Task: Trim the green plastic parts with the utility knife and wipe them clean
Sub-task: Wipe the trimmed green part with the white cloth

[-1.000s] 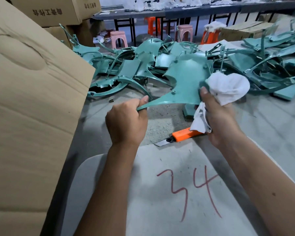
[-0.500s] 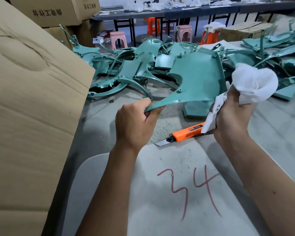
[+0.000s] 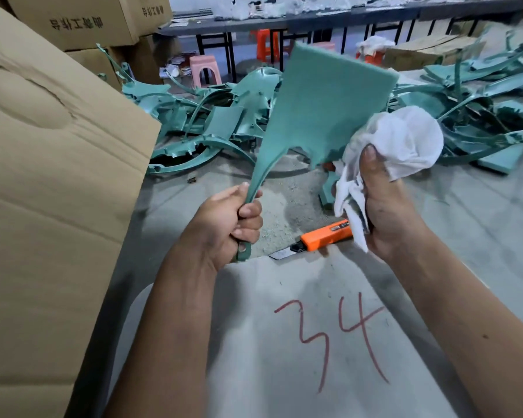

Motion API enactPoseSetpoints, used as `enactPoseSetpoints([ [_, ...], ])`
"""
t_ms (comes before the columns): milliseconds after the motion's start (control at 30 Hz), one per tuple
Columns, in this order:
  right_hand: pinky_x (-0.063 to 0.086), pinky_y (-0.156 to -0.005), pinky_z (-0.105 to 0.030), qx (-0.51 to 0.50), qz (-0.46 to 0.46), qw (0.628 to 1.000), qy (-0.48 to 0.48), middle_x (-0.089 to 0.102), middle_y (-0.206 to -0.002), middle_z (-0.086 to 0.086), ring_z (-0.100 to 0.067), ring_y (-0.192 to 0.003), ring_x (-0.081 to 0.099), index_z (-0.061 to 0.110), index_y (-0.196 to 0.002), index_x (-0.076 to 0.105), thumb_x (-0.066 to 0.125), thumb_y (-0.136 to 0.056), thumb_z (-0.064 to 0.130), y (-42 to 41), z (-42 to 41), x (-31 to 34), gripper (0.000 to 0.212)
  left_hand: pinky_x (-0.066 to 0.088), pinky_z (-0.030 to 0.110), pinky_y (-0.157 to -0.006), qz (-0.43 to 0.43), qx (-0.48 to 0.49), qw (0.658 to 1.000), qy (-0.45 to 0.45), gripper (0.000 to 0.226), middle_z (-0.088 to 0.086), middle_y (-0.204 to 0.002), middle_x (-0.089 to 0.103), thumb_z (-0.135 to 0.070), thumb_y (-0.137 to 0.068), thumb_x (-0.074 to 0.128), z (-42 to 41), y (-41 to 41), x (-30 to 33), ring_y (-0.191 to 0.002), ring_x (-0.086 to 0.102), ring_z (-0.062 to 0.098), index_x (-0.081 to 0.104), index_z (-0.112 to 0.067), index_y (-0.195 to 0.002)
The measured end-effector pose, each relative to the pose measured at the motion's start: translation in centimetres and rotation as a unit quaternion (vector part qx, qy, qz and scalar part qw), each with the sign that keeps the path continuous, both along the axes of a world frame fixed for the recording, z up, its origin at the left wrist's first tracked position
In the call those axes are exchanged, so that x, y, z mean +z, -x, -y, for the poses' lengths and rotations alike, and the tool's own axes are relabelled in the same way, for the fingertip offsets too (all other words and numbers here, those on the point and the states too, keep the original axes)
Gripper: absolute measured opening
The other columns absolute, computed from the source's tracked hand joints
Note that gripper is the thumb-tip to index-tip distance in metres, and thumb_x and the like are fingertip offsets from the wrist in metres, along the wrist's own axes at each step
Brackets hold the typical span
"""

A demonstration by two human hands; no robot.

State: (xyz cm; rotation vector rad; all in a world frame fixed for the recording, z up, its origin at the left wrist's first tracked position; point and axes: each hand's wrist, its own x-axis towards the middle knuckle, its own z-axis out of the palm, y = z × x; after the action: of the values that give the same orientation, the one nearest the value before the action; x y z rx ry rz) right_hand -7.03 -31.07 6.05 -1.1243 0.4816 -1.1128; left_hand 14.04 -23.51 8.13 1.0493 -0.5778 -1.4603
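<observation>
The left hand (image 3: 230,218) has swung the part (image 3: 323,107) upright by its narrow stem; the right hand (image 3: 387,206), gripping the rag (image 3: 402,140), wipes its other face next, probably.

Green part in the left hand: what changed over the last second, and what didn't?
The green part was swung up from near-flat to upright, broad face toward the camera. The left hand shifted to a fist around its narrow stem. The right hand still holds the white cloth; the utility knife stayed put.
</observation>
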Motion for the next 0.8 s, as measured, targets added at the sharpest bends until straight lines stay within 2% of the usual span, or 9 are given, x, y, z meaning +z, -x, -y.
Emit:
enactPoseSetpoints([
  [67, 0.014, -0.032, -0.024, -0.007, -0.013, 1.000, -0.006, 0.061, -0.053, -0.009, -0.015, -0.028, 0.049, 0.005, -0.082, 0.067, 0.062, -0.086, 0.060, -0.2, -0.2, 0.0, 0.055, 0.020, 0.013, -0.028, -0.019, -0.030, 0.999, -0.022, 0.031, -0.005, -0.052, 0.031, -0.021, -0.111, 0.030, -0.2, -0.2, -0.1, -0.037, 0.022, 0.002, 0.048, -0.008, -0.090],
  [167, 0.031, -0.039, -0.026, -0.085, 0.027, 0.995, -0.045, 0.063, -0.061, -0.001, -0.012, -0.042, 0.054, 0.019, -0.075, 0.074, 0.077, -0.085, 0.040, -0.6, -0.2, -0.3, 0.023, 0.019, 0.012, -0.027, -0.019, -0.082, 0.995, -0.051, 0.031, -0.005, -0.052, 0.030, -0.020, -0.110, 0.031, -0.6, -0.1, -0.3, -0.037, 0.023, 0.001, 0.049, -0.009, -0.087],
  [233, 0.040, -0.042, -0.022, -0.118, 0.018, 0.991, -0.064, 0.061, -0.058, -0.002, -0.012, -0.043, 0.054, 0.020, -0.065, 0.068, 0.077, -0.091, 0.031, -0.7, 0.0, -0.4, 0.030, 0.022, 0.012, -0.028, -0.012, -0.115, 0.991, -0.062, 0.032, -0.004, -0.054, 0.030, -0.024, -0.110, 0.033, -0.7, 0.3, -0.4, -0.038, 0.023, 0.002, 0.051, -0.008, -0.089],
  [333, 0.028, -0.039, -0.019, -0.164, -0.029, 0.986, -0.027, 0.045, -0.046, -0.005, -0.012, -0.034, 0.042, 0.014, -0.055, 0.049, 0.068, -0.100, 0.027, -0.5, -0.1, -0.2, 0.050, 0.024, 0.013, -0.031, 0.023, -0.130, 0.991, -0.036, 0.040, -0.004, -0.058, 0.028, -0.041, -0.108, 0.036, -0.7, 0.7, -0.5, -0.040, 0.022, 0.002, 0.054, -0.008, -0.096],
  [400, 0.026, -0.038, -0.018, -0.210, -0.094, 0.973, 0.020, 0.046, -0.044, -0.006, -0.016, -0.031, 0.040, 0.006, -0.054, 0.040, 0.063, -0.103, 0.033, -0.6, -0.6, 0.3, 0.061, 0.022, 0.012, -0.031, 0.070, -0.110, 0.991, 0.003, 0.032, -0.005, -0.058, 0.027, -0.034, -0.108, 0.040, -0.4, 0.6, -0.5, -0.042, 0.020, 0.002, 0.055, -0.007, -0.100],
  [533, 0.032, -0.044, -0.015, -0.268, -0.149, 0.948, 0.085, 0.048, -0.058, -0.020, -0.008, -0.041, 0.043, -0.003, -0.074, 0.050, 0.050, -0.110, 0.025, -1.1, -1.9, 0.9, 0.045, 0.018, 0.011, -0.029, 0.046, -0.065, 0.997, -0.005, 0.029, -0.006, -0.053, 0.025, -0.017, -0.109, 0.036, -0.1, 0.6, -0.9, -0.039, 0.020, 0.000, 0.057, -0.005, -0.094],
  [633, 0.035, -0.045, -0.016, -0.336, -0.091, 0.937, 0.025, 0.049, -0.072, -0.025, -0.010, -0.049, 0.046, -0.004, -0.095, 0.053, 0.050, -0.109, 0.018, -1.1, -1.9, 1.4, 0.027, 0.019, 0.011, -0.027, 0.004, -0.040, 0.999, -0.009, 0.031, -0.007, -0.051, 0.025, -0.016, -0.110, 0.033, 0.0, 0.5, -0.9, -0.037, 0.021, 0.000, 0.057, -0.005, -0.094],
  [700, 0.041, -0.050, -0.022, -0.392, -0.064, 0.917, -0.023, 0.058, -0.082, -0.024, -0.020, -0.065, 0.054, 0.001, -0.101, 0.057, 0.059, -0.106, 0.021, -0.1, -1.0, 1.5, 0.021, 0.019, 0.011, -0.027, -0.042, -0.015, 0.999, -0.011, 0.031, -0.007, -0.051, 0.026, -0.016, -0.110, 0.030, 0.0, -0.1, -0.9, -0.036, 0.022, 0.000, 0.054, -0.007, -0.093],
  [800, 0.059, -0.072, -0.041, -0.426, -0.248, 0.870, -0.013, 0.071, -0.101, -0.022, -0.032, -0.083, 0.065, 0.004, -0.109, 0.064, 0.072, -0.095, 0.036, 2.1, 0.8, 0.3, 0.036, 0.018, 0.011, -0.027, -0.100, 0.032, 0.994, -0.010, 0.031, -0.007, -0.050, 0.026, -0.014, -0.110, 0.026, -0.2, -1.2, -1.0, -0.035, 0.023, 0.000, 0.050, -0.010, -0.090],
])
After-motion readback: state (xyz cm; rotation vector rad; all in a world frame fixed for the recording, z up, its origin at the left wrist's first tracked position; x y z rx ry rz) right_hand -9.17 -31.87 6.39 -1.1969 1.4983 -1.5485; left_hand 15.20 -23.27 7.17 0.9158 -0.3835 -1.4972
